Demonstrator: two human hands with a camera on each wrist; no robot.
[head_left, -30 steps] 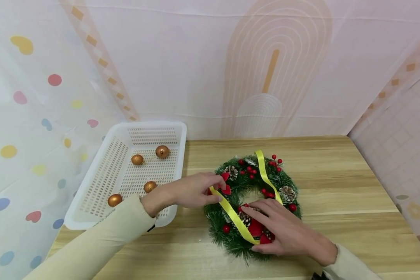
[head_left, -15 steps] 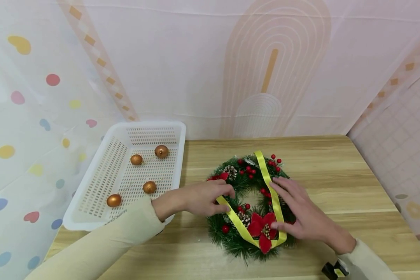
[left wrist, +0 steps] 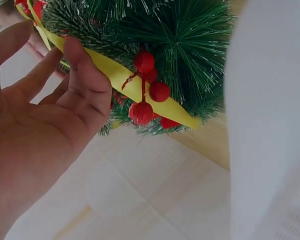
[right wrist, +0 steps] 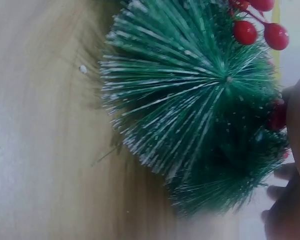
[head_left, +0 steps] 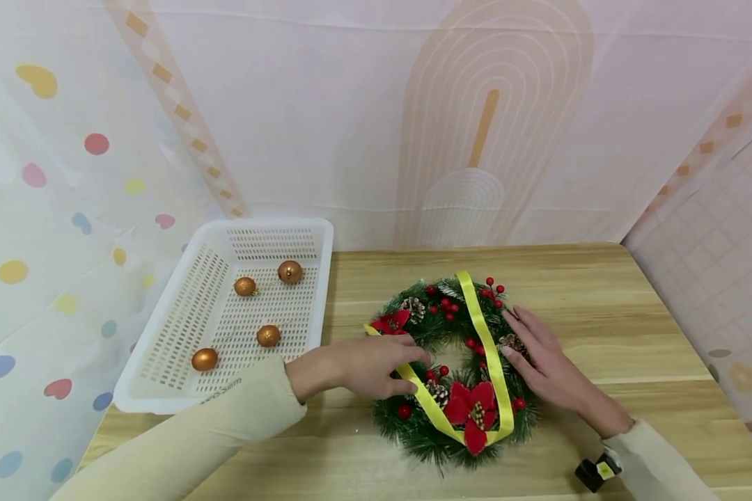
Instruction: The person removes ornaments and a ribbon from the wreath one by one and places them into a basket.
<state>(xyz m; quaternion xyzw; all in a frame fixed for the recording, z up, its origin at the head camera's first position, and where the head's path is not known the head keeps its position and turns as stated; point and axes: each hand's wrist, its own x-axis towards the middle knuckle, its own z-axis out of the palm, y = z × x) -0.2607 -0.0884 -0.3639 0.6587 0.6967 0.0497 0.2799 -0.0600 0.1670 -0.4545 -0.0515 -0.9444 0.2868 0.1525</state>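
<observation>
A green wreath (head_left: 413,438) with red berries, pine cones and red poinsettias (head_left: 470,410) lies on the table. Over it runs a yellow ribbon (head_left: 495,369), bent in a V around the lower poinsettia. My left hand (head_left: 376,365) is over the wreath's left side, fingers loosely bent at the ribbon's left strand. In the left wrist view its fingertips (left wrist: 77,52) are right at the ribbon, with the thumb apart. At the wreath's right edge, my right hand (head_left: 548,365) has extended fingers beside a pine cone; the right wrist view shows that hand only partly.
A white perforated basket (head_left: 326,278) stands on the left of the wooden table (head_left: 576,299), holding several copper-coloured ball ornaments (head_left: 205,359). A patterned cloth backdrop (head_left: 351,125) hangs behind the table. On the right wrist sits a small black device (head_left: 595,474).
My right hand has moved from the lower poinsettia to the wreath's right edge, uncovering the flower and ribbon bend. My left hand has shifted slightly right and down, uncovering the ribbon's left end.
</observation>
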